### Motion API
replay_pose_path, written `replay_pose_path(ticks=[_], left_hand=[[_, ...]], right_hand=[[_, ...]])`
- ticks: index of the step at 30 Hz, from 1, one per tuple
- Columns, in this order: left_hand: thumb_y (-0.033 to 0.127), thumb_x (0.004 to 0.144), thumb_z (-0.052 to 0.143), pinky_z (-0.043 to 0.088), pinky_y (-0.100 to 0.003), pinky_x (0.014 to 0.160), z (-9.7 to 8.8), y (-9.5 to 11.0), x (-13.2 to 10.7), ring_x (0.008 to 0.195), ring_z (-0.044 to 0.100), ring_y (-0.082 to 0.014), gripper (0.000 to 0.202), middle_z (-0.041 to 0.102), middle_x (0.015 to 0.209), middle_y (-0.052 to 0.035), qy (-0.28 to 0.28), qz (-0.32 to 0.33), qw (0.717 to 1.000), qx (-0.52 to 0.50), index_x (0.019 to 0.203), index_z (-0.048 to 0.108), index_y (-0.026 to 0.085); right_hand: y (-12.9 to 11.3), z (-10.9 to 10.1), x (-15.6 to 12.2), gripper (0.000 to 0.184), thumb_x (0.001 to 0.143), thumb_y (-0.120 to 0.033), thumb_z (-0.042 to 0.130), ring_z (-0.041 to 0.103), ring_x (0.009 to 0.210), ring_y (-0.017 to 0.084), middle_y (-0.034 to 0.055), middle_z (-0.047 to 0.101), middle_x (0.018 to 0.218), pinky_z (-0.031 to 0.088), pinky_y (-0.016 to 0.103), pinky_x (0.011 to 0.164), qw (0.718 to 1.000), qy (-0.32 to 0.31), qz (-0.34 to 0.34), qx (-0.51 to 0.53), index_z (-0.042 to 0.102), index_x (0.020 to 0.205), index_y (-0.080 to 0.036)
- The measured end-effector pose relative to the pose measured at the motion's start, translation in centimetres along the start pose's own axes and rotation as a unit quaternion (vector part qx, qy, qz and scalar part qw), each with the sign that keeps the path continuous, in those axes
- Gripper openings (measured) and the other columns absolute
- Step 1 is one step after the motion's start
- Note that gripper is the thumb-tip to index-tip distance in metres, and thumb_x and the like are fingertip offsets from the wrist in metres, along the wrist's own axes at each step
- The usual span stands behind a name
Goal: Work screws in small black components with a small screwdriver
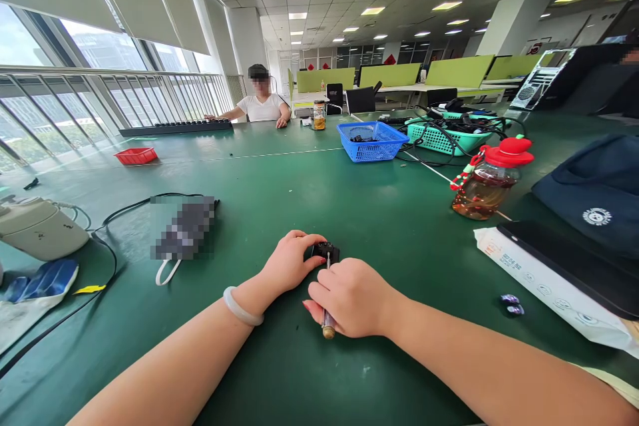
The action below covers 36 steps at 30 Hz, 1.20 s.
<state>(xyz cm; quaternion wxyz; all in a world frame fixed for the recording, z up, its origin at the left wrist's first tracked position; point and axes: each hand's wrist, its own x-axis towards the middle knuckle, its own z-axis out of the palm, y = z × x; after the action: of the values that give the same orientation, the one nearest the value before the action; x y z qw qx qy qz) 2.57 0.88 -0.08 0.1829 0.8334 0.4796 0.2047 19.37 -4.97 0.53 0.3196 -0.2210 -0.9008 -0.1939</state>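
My left hand (289,263) is closed around a small black part (325,252) and presses it onto the green table (309,193). My right hand (349,297) grips a small screwdriver (328,328). Its wooden handle end sticks out below my fist, and its thin shaft points up into the black part. A pale bangle (241,307) circles my left wrist. Both hands sit close together near the table's front middle.
A red-lidded jar of amber liquid (486,183) stands right of my hands, by a dark blue bag (596,190) and a flat box (554,273). Blue basket (372,140) and teal basket (444,136) farther back. Another person (260,103) sits at the far end. Cable and gloves (34,283) left.
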Motion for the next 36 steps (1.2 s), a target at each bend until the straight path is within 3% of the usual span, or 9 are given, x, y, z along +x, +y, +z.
replay_pose_path(ticks=[2,4,7,9,11,18,24,31,36], left_hand=[[0.024,0.083,0.06,0.045,-0.04,0.103,0.0,-0.1,0.0,0.115,0.054,-0.0238,0.032,0.07,0.109,-0.0029,-0.002,0.004,1.0,0.003,0.114,0.066,0.029],[0.027,0.084,0.061,0.045,-0.041,0.103,-0.2,-0.2,0.0,0.114,0.054,-0.0243,0.031,0.069,0.11,-0.0035,-0.009,0.008,1.0,0.004,0.115,0.066,0.029],[0.033,0.085,0.063,0.045,-0.042,0.103,-0.3,-0.3,-0.1,0.115,0.053,-0.0254,0.031,0.069,0.11,-0.0033,-0.018,0.007,1.0,0.002,0.115,0.066,0.031],[0.035,0.085,0.062,0.045,-0.043,0.102,-0.4,-0.3,-0.1,0.117,0.052,-0.0257,0.031,0.069,0.11,-0.0032,-0.02,0.0,1.0,-0.002,0.116,0.066,0.032],[0.037,0.085,0.061,0.045,-0.043,0.102,-0.4,-0.2,-0.1,0.118,0.051,-0.026,0.032,0.069,0.111,-0.0035,-0.021,-0.007,1.0,-0.006,0.116,0.066,0.032],[0.034,0.085,0.062,0.045,-0.043,0.102,-0.5,0.0,-0.1,0.115,0.052,-0.0259,0.03,0.07,0.111,-0.0018,-0.024,0.001,1.0,-0.008,0.115,0.066,0.032],[0.034,0.085,0.062,0.045,-0.042,0.102,-0.4,0.0,-0.1,0.116,0.052,-0.0256,0.03,0.07,0.109,-0.0018,-0.02,-0.004,1.0,-0.008,0.115,0.066,0.032],[0.035,0.085,0.061,0.046,-0.043,0.102,-0.4,-0.2,-0.1,0.116,0.053,-0.0258,0.031,0.07,0.11,-0.0024,-0.02,0.003,1.0,-0.009,0.115,0.066,0.032],[0.036,0.085,0.062,0.046,-0.042,0.102,-0.3,-0.4,-0.1,0.114,0.054,-0.0253,0.031,0.07,0.109,-0.0029,-0.015,0.012,1.0,-0.003,0.115,0.066,0.031]], right_hand=[[0.9,-0.4,0.0,0.034,0.09,-0.025,0.044,0.038,0.046,0.011,-0.0003,0.05,0.051,0.024,0.028,0.048,0.998,0.02,0.025,0.057,0.052,0.058,-0.019],[2.4,-0.9,-0.1,0.036,0.091,-0.025,0.041,0.04,0.045,0.01,-0.0014,0.049,0.05,0.028,0.026,0.048,0.97,0.051,0.152,0.181,0.051,0.058,-0.019],[4.7,-1.4,-0.4,0.049,0.095,-0.038,0.035,0.04,0.041,0.01,-0.0027,0.04,0.042,0.032,0.025,0.045,0.827,0.124,0.423,0.348,0.046,0.052,-0.02],[5.7,-1.2,-0.6,0.05,0.091,-0.048,0.04,0.038,0.04,0.011,-0.0027,0.039,0.039,0.031,0.025,0.043,0.754,0.144,0.494,0.409,0.047,0.05,-0.021],[6.0,-0.8,-0.6,0.05,0.087,-0.052,0.044,0.038,0.04,0.011,-0.0024,0.04,0.039,0.03,0.025,0.043,0.722,0.144,0.513,0.441,0.048,0.049,-0.021],[5.3,-0.2,-0.6,0.049,0.087,-0.053,0.044,0.039,0.043,0.011,-0.0024,0.042,0.042,0.032,0.026,0.045,0.739,0.117,0.499,0.438,0.05,0.05,-0.021],[5.2,-0.4,-1.0,0.048,0.092,-0.046,0.04,0.043,0.046,0.011,-0.0024,0.043,0.045,0.036,0.026,0.05,0.78,0.1,0.46,0.412,0.052,0.054,-0.02],[5.0,-0.5,-0.8,0.049,0.094,-0.045,0.036,0.043,0.046,0.012,-0.0022,0.042,0.046,0.036,0.026,0.049,0.804,0.091,0.43,0.4,0.051,0.055,-0.02],[4.6,-1.1,-0.7,0.046,0.097,-0.037,0.033,0.041,0.046,0.011,-0.0026,0.041,0.048,0.034,0.025,0.049,0.864,0.065,0.356,0.349,0.048,0.057,-0.02]])
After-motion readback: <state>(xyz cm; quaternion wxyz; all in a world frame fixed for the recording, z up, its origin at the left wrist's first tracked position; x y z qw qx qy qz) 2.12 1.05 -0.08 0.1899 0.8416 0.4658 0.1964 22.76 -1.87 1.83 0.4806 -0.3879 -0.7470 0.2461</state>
